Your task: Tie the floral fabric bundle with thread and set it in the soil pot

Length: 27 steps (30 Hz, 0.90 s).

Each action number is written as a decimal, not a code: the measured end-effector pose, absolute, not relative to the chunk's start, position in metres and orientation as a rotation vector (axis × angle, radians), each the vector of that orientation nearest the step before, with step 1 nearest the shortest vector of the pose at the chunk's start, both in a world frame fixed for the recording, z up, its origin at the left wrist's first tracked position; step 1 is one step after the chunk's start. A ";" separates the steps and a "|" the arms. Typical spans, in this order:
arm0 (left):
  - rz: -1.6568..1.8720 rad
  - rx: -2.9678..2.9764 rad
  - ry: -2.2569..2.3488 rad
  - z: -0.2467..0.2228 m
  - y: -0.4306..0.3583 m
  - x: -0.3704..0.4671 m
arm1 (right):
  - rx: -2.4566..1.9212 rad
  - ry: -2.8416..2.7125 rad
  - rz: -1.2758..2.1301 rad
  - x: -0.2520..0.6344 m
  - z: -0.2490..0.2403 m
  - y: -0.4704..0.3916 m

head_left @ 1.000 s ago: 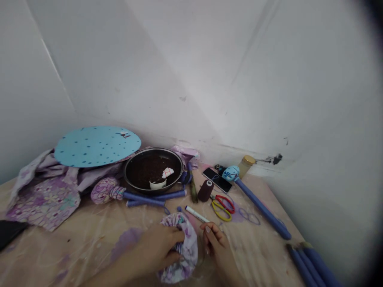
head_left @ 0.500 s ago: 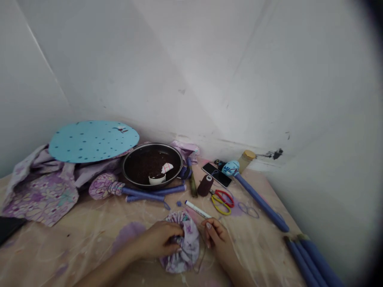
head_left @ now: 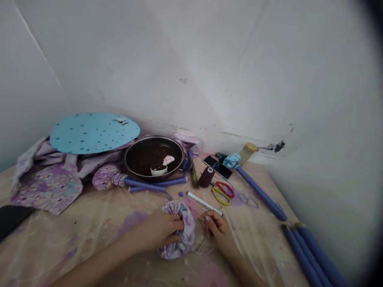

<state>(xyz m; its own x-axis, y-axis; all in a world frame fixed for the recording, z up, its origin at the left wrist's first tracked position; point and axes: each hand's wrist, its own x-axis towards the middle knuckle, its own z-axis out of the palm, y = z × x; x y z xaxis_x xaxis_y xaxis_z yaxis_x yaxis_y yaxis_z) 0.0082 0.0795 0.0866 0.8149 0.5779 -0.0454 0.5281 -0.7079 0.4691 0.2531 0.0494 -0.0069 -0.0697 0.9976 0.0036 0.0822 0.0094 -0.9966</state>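
My left hand (head_left: 167,229) is closed around a gathered piece of lilac floral cloth (head_left: 188,235), its fingers tucked into the ruffled middle. Pleats fan out along the cloth's upper edge. To the right of it, my right hand (head_left: 216,228) is pinched at the fingertips on a dark thread (head_left: 204,239), which hangs in a loop down to the cloth. Whether a needle is in the pinch is too small to tell. Just above the right hand lies a white marker (head_left: 205,203) with dark blue ends.
Behind are a pan (head_left: 154,175) with dark crumbs and a small white cup, a maroon thread spool (head_left: 206,177), scissors (head_left: 223,193), a phone (head_left: 218,166) and a blue-wrapped stick (head_left: 260,193). Floral fabric (head_left: 48,187) and a blue oval board (head_left: 94,133) lie left; wrapped rods (head_left: 314,255) lie right.
The camera view has shifted slightly, so things on the table sit higher. Both hands keep their hold; the right hand has come a little lower relative to the marker, whose near end now shows.
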 end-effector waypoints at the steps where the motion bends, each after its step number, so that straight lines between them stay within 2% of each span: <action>1: 0.146 2.532 0.826 0.087 0.078 0.008 | -1.235 -1.334 1.215 0.253 -0.006 0.049; 9: 0.263 2.507 0.842 0.062 0.077 0.010 | -1.251 -1.382 1.199 0.254 -0.008 0.049; 15: 0.477 2.577 0.771 0.050 0.081 0.005 | -1.241 -1.385 1.228 0.255 -0.010 0.050; 27: 0.445 2.491 0.803 0.049 0.082 0.000 | -1.326 -1.366 1.226 0.261 0.000 0.051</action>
<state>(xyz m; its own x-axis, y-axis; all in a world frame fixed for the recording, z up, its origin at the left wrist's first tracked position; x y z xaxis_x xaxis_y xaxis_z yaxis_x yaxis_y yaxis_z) 0.0001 0.0818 0.0493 0.7748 0.6130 0.1549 0.4563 -0.7117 0.5341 0.2605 0.0512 -0.0003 -0.0769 0.9955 -0.0558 0.1628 -0.0426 -0.9857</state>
